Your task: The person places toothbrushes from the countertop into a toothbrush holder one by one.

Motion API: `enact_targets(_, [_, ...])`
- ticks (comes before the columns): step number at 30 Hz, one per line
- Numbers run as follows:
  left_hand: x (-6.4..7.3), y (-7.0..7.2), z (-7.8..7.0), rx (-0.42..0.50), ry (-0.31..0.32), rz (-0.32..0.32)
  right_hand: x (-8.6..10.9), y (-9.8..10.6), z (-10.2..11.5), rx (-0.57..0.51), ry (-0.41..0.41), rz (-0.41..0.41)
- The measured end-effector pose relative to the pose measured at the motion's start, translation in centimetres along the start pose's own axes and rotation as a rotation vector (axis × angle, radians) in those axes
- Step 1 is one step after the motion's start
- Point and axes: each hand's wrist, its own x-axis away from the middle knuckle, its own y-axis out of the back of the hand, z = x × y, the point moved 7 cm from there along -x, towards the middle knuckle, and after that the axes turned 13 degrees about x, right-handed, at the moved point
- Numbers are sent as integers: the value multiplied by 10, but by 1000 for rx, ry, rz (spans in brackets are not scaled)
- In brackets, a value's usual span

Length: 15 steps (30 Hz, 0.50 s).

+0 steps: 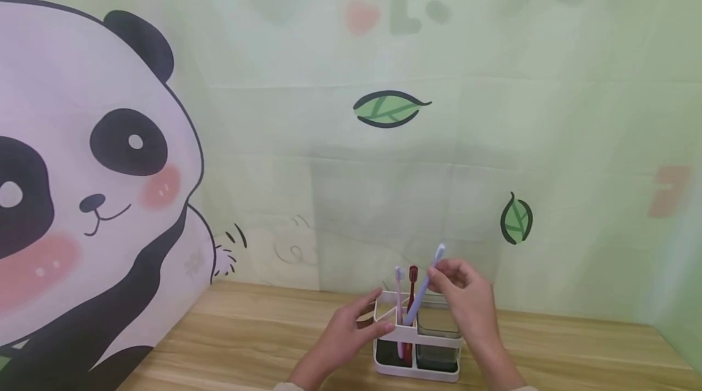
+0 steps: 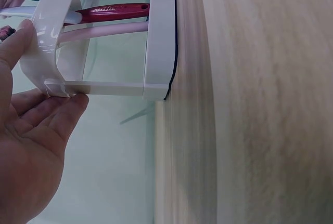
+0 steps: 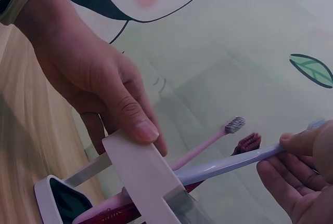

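A white toothbrush holder (image 1: pixel 408 335) stands on the table. My left hand (image 1: pixel 345 331) grips its left side, thumb over the front of the upper rim and fingers round the side and back. Between thumb and fingers, my right hand (image 1: pixel 473 301) pinches a light blue toothbrush (image 1: pixel 420 298) near its head. That brush leans with its bristle end up to the right, its lower end just inside the upper rim. In the same part of the holder stand a pink toothbrush (image 1: pixel 399 296) and a dark red toothbrush (image 1: pixel 413 276), bristles up.
A translucent grey cup (image 1: pixel 439 323) sits in the right part of the holder. Wood-grain table (image 1: pixel 247 324) extends to both sides. Behind it hangs a pale green backdrop (image 1: pixel 263 135) with a large printed panda (image 1: pixel 109 196) at left and printed leaves.
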Motion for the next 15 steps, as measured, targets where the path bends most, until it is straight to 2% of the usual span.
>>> enact_targets(15, [0,-1,-1,7,0,6,-1,-14,-7,-20,39,65])
